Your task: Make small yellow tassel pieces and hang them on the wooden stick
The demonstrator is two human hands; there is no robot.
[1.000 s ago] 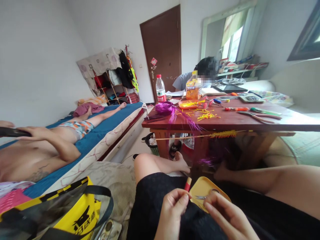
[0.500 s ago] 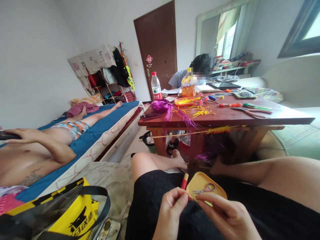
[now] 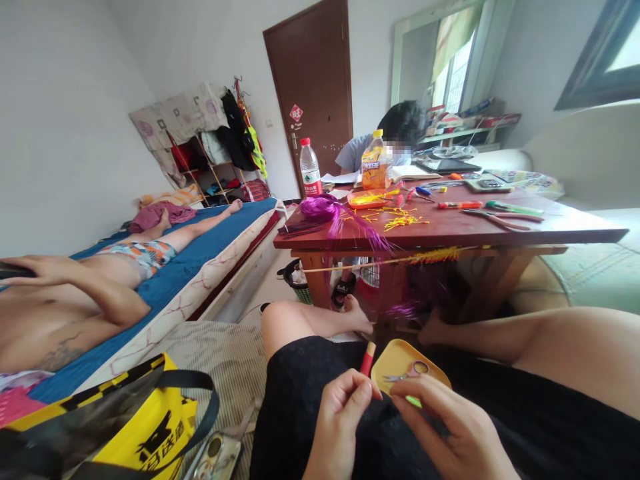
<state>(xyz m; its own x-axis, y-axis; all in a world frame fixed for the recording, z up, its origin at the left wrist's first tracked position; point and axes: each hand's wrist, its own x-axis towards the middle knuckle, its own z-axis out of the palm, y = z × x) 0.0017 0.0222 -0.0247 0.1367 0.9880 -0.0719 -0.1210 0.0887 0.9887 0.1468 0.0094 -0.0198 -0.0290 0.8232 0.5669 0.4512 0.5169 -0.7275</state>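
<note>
Red-brown table (image 3: 570,228), brown door (image 3: 315,93) beyond; left fingers (image 3: 347,381) pinched together, contents unclear; right fingers (image 3: 425,385) grip a green piece (image 3: 414,401).

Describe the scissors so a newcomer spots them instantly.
Find the black clothing across the wearer's lap. Just beyond the right hand is a yellow tray. The scissors lie in it: metal blades with pinkish handles, unlike the straight red stick beside the tray.

"旺" on sticker (image 3: 297,113), "送" on bag (image 3: 133,427)
</note>
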